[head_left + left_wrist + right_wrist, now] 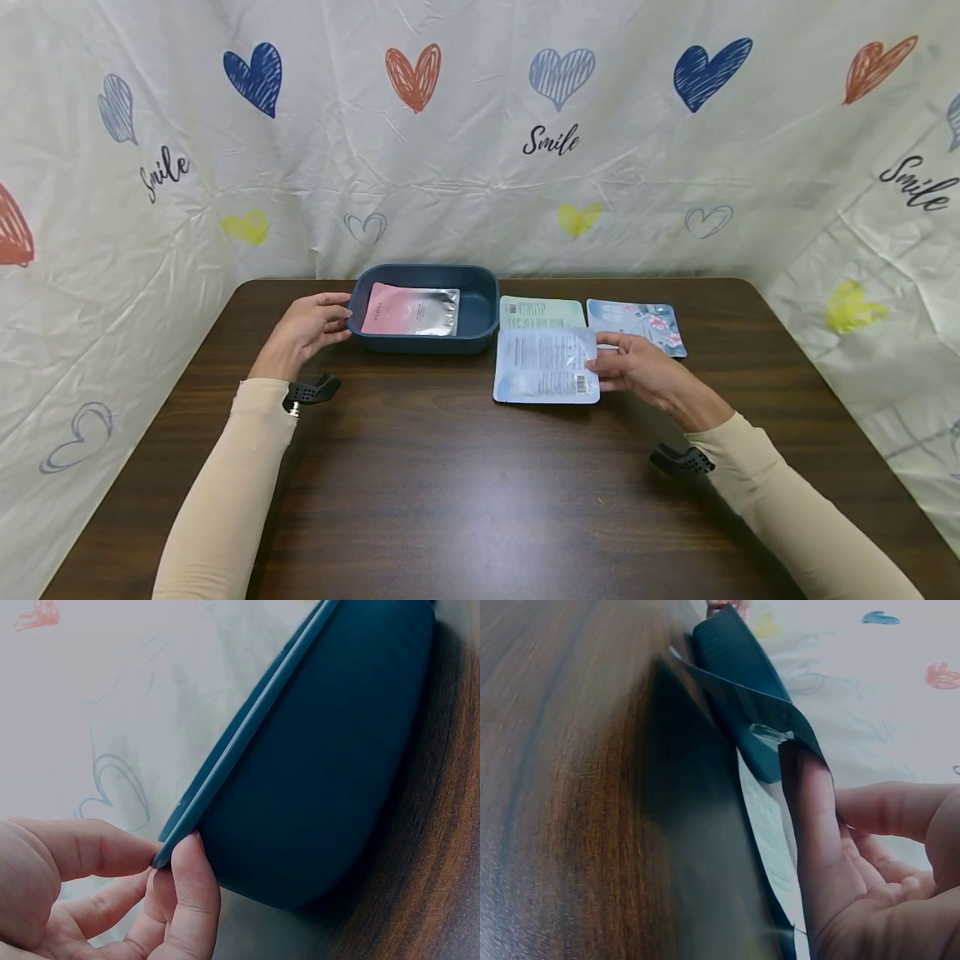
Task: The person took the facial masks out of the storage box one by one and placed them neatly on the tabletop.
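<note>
Head view: the pale blue packet (546,367) seems lifted over the counter (435,467), and the right hand (645,371) pinches its 3 o'clock edge. From there, the green packet (542,312) peeks out at 12 o'clock, and the flowery packet (654,321) lies at 2. At 10 sits the blue tub (423,344), with a pink packet (397,310) inside. The left hand (311,323) pinches the tub's 9 o'clock rim. Lifting the pale blue packet looks like the step in hand; the next move likely needs a soft, steady pinch.
</note>
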`<state>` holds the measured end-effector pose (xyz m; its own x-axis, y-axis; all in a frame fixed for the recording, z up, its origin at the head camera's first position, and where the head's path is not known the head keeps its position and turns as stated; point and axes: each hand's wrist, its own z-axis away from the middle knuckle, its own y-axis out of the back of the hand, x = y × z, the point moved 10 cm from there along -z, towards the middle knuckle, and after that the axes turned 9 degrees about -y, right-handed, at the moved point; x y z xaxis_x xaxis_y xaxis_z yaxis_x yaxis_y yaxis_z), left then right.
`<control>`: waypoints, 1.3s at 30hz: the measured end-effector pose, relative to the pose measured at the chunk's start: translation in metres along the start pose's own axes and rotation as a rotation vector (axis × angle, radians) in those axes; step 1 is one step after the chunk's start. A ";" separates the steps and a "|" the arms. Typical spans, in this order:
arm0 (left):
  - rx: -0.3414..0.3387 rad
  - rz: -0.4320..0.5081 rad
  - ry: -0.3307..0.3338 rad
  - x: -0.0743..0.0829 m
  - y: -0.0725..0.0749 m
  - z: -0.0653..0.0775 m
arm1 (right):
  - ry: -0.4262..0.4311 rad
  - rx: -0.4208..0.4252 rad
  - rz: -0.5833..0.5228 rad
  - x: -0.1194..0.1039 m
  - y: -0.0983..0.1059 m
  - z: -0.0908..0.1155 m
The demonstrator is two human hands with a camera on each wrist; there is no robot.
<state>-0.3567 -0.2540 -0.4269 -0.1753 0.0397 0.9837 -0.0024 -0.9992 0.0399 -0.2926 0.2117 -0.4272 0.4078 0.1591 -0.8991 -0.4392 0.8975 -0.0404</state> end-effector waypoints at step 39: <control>0.025 -0.042 -0.006 0.002 0.001 0.002 | -0.113 0.069 0.341 0.015 0.012 -0.009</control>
<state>-0.3553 -0.2550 -0.4245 -0.1698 0.0821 0.9820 0.0147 -0.9962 0.0858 -0.2995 0.2212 -0.4453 0.3346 0.4948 -0.8020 -0.5116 0.8101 0.2864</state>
